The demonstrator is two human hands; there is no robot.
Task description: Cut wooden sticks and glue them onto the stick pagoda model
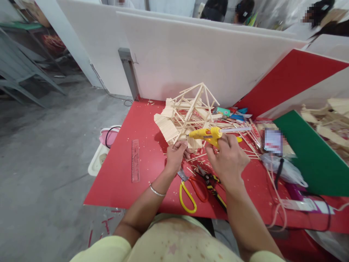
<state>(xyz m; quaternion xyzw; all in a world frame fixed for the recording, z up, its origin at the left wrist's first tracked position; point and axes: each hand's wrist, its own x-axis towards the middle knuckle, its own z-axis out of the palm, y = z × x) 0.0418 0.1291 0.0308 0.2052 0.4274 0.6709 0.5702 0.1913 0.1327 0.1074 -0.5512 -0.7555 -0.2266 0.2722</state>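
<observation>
In my right hand [230, 158] is a yellow glue gun [205, 134], its nozzle pointing left and a clear glue stick [236, 129] jutting from its back. The nozzle tip is close to the lower part of a wooden stick model [191, 109], an open frame with ribbed panels of sticks laid side by side. My left hand [176, 153] pinches the model's near lower edge, just below the nozzle. Whether the tip touches the wood I cannot tell. Below my hands lie scissors [188, 196] with one yellow and one red handle, beside black-and-yellow cutters [211, 182].
A clear ruler [135, 161] lies on the red tabletop [117, 174]. Loose sticks [245, 140] and small packets are strewn to the right, near a plastic bag [283, 169] and a green board [313, 153]. A white partition [218, 62] stands behind, with people beyond it.
</observation>
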